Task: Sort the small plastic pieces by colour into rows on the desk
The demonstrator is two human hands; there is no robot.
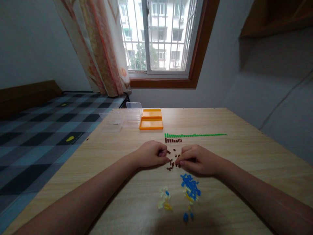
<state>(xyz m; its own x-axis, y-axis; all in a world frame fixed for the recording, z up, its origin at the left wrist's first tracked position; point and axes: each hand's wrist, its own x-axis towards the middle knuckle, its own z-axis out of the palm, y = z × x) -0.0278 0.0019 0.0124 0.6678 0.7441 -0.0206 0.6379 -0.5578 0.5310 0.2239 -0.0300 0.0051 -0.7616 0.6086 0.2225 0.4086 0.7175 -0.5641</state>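
Small brown pieces [170, 163], some like tiny blocks, lie loosely scattered between my two hands on the wooden table. My left hand [153, 154] rests at their left side, its fingers curled in and its thumb pointing at the pile; a brown piece [168, 152] sits by the curled fingertips. From the right, my right hand [194, 159] reaches into the pile with thumb and forefinger pinched together. Whatever either hand holds is too small to make out. Beyond the hands stands a short row of brown pieces [173, 141], beside a longer row of green pieces [193, 135].
Nearer me lie a heap of blue pieces [190, 186], yellow pieces [168, 206] and pale pieces [160, 205]. An orange two-part tray [151, 128] and clear plastic boxes [111, 125] stand at the far left. A bed [49, 130] adjoins the table's left side.
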